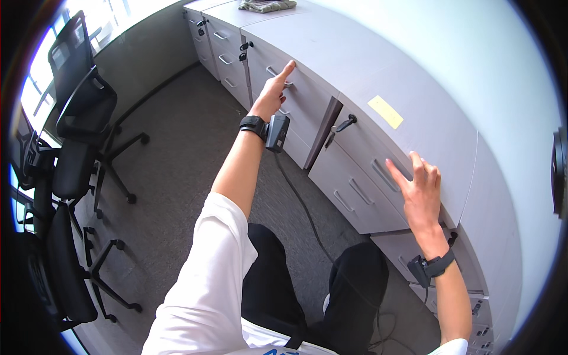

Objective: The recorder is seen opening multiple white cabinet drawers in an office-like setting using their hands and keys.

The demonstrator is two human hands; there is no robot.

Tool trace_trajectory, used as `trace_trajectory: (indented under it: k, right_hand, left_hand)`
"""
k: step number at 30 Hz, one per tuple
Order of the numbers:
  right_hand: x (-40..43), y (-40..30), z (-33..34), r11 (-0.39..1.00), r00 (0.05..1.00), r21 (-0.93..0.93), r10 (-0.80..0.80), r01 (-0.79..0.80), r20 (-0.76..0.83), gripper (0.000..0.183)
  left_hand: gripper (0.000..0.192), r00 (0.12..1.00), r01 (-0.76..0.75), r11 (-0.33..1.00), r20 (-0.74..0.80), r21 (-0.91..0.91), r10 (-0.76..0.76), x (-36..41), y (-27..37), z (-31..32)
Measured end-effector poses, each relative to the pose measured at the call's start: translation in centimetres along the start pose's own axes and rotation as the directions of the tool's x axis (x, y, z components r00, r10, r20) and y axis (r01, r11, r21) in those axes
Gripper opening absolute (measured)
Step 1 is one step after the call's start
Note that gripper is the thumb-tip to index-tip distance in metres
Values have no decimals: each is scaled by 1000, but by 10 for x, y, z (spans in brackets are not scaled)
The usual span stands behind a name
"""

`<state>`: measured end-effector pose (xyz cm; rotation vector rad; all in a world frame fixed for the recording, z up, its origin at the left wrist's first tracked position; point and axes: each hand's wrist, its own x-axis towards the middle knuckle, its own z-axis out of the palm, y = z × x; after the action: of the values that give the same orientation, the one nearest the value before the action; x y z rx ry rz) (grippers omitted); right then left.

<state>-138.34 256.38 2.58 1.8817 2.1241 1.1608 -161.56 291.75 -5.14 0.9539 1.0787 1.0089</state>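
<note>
My left hand (271, 94) is stretched out to a drawer handle (276, 75) on a light grey cabinet, its thumb extended along the drawer front; the other fingers are mostly hidden, so their grip is unclear. My right hand (420, 191) rests at the top edge of the nearer drawer cabinet (350, 151), fingers apart, holding nothing, the thumb near a metal drawer handle (384, 175). A key (346, 123) sits in that cabinet's lock, with another key hanging below. A yellow sticky note (385, 112) lies on the cabinet top. Both wrists wear black straps with cabled devices.
Black office chairs (84, 115) stand at the left on grey carpet. A cable (301, 199) runs from the left wrist device across the floor. More drawer cabinets (224, 49) line the wall, and a folded cloth (267, 5) lies on the far top.
</note>
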Motion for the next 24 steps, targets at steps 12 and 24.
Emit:
trace_trajectory:
  k: [12,24]
  right_hand:
    - [3,-4,-5,998,997,5,70,-70,31,59]
    - [294,-143,-11,732,998,680,-59,38,7,41]
  left_hand:
    - [88,994,-71,997,78,-16,72,-22,-11,-13]
    - [34,997,38,969,75,-245,-20,-127,-55,-156]
